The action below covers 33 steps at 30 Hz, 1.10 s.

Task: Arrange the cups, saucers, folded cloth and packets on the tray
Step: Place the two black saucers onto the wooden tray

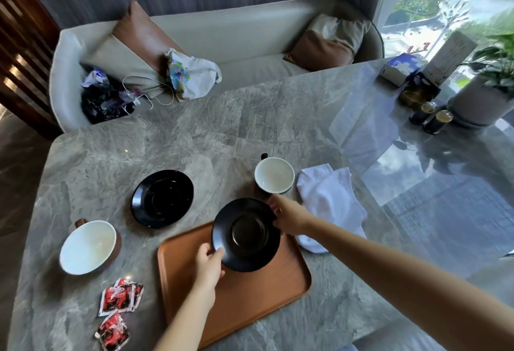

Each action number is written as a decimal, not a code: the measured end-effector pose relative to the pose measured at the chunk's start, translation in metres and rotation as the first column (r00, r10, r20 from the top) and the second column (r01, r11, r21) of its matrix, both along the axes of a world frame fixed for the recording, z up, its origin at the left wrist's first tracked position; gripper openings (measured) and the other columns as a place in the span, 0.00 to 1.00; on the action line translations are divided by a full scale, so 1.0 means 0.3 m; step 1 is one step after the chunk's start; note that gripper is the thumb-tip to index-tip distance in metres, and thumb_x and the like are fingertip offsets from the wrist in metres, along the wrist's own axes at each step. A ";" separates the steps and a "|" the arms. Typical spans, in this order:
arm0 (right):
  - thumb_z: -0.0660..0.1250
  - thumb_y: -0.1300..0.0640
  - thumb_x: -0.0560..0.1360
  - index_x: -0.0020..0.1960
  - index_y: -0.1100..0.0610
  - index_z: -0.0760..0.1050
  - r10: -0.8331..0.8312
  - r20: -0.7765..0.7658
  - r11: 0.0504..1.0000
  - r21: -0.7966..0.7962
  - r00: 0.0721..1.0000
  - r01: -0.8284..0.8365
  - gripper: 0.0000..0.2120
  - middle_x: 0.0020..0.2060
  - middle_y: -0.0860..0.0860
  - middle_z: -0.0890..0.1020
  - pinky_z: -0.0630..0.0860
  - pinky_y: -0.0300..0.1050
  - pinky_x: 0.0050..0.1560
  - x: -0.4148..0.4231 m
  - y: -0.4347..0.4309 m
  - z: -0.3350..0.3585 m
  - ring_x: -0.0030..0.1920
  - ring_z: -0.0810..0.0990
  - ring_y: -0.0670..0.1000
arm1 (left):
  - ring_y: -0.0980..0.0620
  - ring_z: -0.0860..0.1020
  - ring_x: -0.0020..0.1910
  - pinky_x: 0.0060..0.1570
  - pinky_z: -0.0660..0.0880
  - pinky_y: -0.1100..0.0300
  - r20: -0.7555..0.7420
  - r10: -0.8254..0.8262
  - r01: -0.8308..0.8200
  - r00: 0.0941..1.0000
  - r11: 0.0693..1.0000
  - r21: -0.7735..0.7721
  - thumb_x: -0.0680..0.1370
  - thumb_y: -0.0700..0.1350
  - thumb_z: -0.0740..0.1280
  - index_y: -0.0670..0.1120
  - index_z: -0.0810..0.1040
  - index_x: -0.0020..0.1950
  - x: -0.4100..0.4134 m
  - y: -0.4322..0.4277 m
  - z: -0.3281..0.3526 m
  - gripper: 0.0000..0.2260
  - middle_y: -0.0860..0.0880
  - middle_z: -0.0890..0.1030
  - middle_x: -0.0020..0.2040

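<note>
Head view, single frame, inspected from my remote station. Both hands hold one black saucer [246,234] above the far part of the brown tray [239,295]. My left hand [207,265] pinches the saucer's near-left rim, thumb on top, fingers under. My right hand [289,218] grips the far-right rim, fingers curled around the edge. I cannot tell whether the saucer touches the tray or sits just above it.

Items on the grey marble table [194,139]:
- Second black saucer [162,199], left of the held one, beyond the tray's far-left corner, apart from it.
- Brown cup [89,246] with white interior, upright, well left of the tray.
- Dark cup [274,175] with white interior, upright, just beyond the right hand.
- White cloth [331,206], loosely bunched rather than neatly folded, right of the dark cup and beside the tray's far-right corner.
- Red packets [119,297] in a small cluster near the table's near-left edge, one packet [112,332] lying slightly apart, closer to me.

The tray carries nothing else.
</note>
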State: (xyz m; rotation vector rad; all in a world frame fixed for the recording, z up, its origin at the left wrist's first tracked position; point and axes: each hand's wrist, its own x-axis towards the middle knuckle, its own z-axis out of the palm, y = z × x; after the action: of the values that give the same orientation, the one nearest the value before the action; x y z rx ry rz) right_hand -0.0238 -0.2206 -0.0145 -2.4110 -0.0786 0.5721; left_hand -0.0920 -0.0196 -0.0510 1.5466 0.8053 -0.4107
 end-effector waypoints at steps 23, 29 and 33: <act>0.63 0.68 0.68 0.56 0.56 0.72 -0.241 0.017 0.971 0.004 0.970 0.241 0.18 0.47 0.52 0.72 0.71 0.46 0.52 -0.071 -0.067 -0.159 0.49 0.72 0.51 | 0.56 0.75 0.40 0.41 0.73 0.57 0.097 -0.106 0.088 0.990 0.981 0.175 0.76 0.35 0.63 0.44 0.72 0.61 0.006 -0.064 -0.098 0.14 0.45 0.77 0.52; 0.62 0.68 0.68 0.58 0.55 0.67 -0.266 -0.012 0.964 0.028 0.964 0.266 0.21 0.39 0.49 0.75 0.70 0.47 0.44 -0.068 -0.088 -0.170 0.46 0.73 0.52 | 0.56 0.74 0.41 0.34 0.72 0.62 0.144 -0.130 0.103 0.981 0.979 0.176 0.77 0.36 0.63 0.45 0.73 0.62 0.024 -0.077 -0.100 0.15 0.45 0.76 0.51; 0.61 0.68 0.70 0.57 0.59 0.70 -0.260 -0.061 0.965 0.016 0.964 0.261 0.16 0.47 0.56 0.80 0.70 0.44 0.48 -0.059 -0.099 -0.178 0.52 0.76 0.55 | 0.50 0.76 0.44 0.42 0.73 0.58 0.130 -0.161 0.137 0.978 0.975 0.176 0.76 0.37 0.64 0.43 0.72 0.63 0.027 -0.069 -0.110 0.15 0.44 0.77 0.51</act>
State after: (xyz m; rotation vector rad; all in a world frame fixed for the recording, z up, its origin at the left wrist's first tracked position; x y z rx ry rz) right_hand -0.0415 -0.2504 -0.0679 -2.3294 0.2527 0.5150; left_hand -0.0838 -0.0403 -0.0839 1.7784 0.6255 -0.3432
